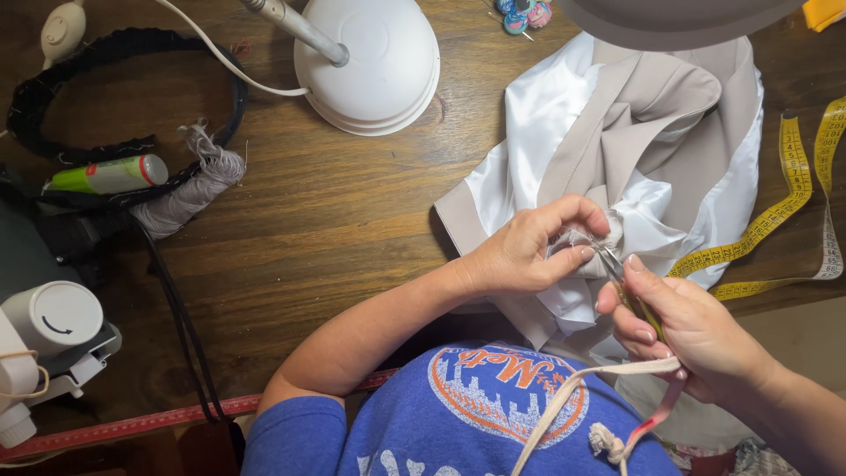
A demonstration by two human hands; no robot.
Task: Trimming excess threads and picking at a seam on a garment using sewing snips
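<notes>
At the near edge of a dark wooden table (335, 220), left hand (520, 256) with fingers curled, thumb and fingertips pinching a gathered fold of beige garment (652, 123) with white satin lining (538, 115); right hand (696, 330) just right of the left, fingers pressed together around a small seam ripper (630, 295) with a yellowish handle, its metal tip touching the pinched fold between the two hands; whether the tip has entered the cloth cannot be told; a cream cord (564, 401) and a pink ribbon (661, 414) passing under the right hand toward the person's blue printed shirt (441, 423); garment spread beyond both hands, reaching up the table; yellow measuring tape (793, 185) lying right of the right hand, partly beside the garment's edge; white lamp base (370, 62) well beyond the left hand, up and to its left; skein of grey thread (189, 194), green tube (110, 174) and black looped trim (132, 44) far left of the left hand; white spool holder (48, 322) at the far left edge; red ruler (132, 427) along the table's near edge, below the left forearm.
</notes>
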